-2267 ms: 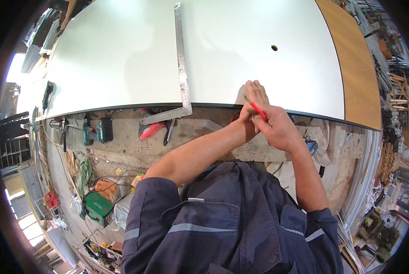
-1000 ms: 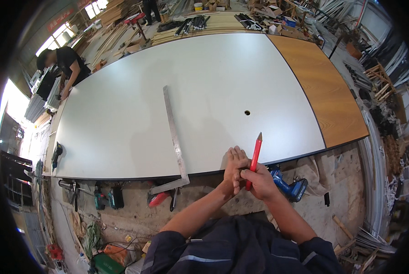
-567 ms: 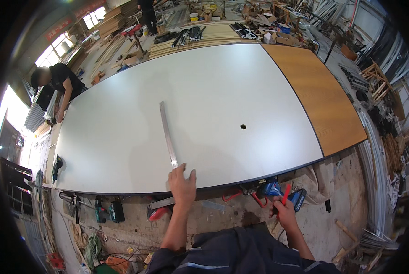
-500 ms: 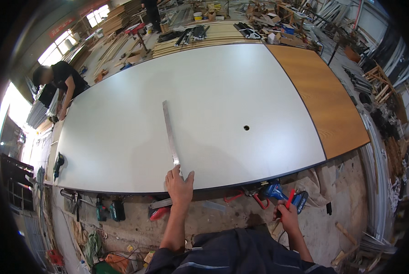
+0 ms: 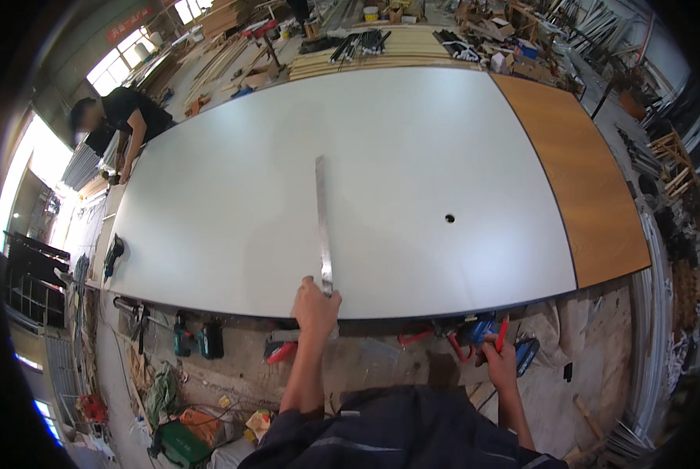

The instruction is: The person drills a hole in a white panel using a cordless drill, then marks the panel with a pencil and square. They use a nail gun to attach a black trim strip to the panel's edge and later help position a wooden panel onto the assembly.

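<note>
Left hand [image 5: 316, 307] at the near edge of the white panel [image 5: 209, 195], back of the hand uppermost, with grip narrowed around the near end of the metal square [image 5: 323, 227]. Note the long blade of the square, laid over the panel and pointing away from the body, to the left of a small round hole [image 5: 449, 219]; short arm mostly hidden by hand and wrist. Right hand [image 5: 500, 364] well apart from the left, just outside the near edge, with grip closed on a red pencil [image 5: 502, 333] projecting from the fist toward the panel (exact placement of the fingers too small to tell).

At the right end of the panel, a wood-grain section [image 5: 592, 187] in orange-brown, divided from the white by a dark line. On the near left corner, a dark handheld tool [image 5: 115, 256]. Below the near edge, from left to right: a green-and-black drill [image 5: 183, 336], a red-bodied tool [image 5: 281, 353] beside the left wrist, and a blue power tool [image 5: 479, 328], partly covered by the right hand. At lower left, a green case [image 5: 182, 445]. Beyond the far left end of the panel, a co-worker [image 5: 135, 113] in dark clothing, bent forward, arms lowered toward the panel's edge.
</note>
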`<state>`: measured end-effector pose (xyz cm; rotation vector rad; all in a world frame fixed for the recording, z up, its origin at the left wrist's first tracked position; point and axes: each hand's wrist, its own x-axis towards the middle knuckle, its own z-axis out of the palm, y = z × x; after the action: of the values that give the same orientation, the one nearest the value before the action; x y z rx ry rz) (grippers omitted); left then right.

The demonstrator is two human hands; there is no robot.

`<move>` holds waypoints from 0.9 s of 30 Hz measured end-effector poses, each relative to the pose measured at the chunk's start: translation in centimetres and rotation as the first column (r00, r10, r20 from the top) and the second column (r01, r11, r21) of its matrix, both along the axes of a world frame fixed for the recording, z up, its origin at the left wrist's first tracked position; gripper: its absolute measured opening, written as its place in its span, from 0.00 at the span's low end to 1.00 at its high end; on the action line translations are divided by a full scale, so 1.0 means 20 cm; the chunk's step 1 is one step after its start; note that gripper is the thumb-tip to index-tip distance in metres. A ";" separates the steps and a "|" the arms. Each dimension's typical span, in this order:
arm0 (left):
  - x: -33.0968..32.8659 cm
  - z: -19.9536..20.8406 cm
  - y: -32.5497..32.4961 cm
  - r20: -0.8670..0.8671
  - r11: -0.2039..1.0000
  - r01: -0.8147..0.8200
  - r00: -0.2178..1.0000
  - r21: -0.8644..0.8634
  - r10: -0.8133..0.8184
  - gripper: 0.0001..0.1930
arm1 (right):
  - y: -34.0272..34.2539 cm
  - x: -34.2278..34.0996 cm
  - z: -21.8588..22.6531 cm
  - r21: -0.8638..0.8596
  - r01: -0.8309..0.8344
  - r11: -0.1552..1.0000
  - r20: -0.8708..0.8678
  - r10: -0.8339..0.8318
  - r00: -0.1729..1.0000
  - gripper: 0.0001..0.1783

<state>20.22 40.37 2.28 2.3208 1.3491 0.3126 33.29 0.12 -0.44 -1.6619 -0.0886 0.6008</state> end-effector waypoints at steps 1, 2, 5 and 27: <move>0.01 0.06 -0.01 -0.039 1.000 0.006 0.999 -0.011 -0.006 0.26 | 0.01 -0.01 -0.01 -0.007 -0.015 1.000 -0.018 0.015 1.000 0.10; 0.04 0.08 -0.02 -0.075 1.000 0.015 0.997 -0.026 -0.017 0.23 | 0.02 -0.02 -0.02 -0.016 -0.027 0.999 -0.032 0.027 0.999 0.11; -0.03 0.08 0.00 -0.045 0.992 0.123 0.991 0.018 -0.122 0.17 | 0.01 -0.12 -0.04 -0.050 -0.061 0.997 -0.035 0.059 0.998 0.12; -1.10 0.59 -0.64 0.755 0.888 -0.320 0.474 -0.331 0.452 0.13 | -0.20 -0.17 -0.13 -0.206 -0.595 0.777 -0.123 0.583 0.803 0.21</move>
<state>-1.71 27.50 14.13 1.3366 1.2735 1.2307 29.79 -3.87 -3.14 -1.8470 -0.5392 1.1701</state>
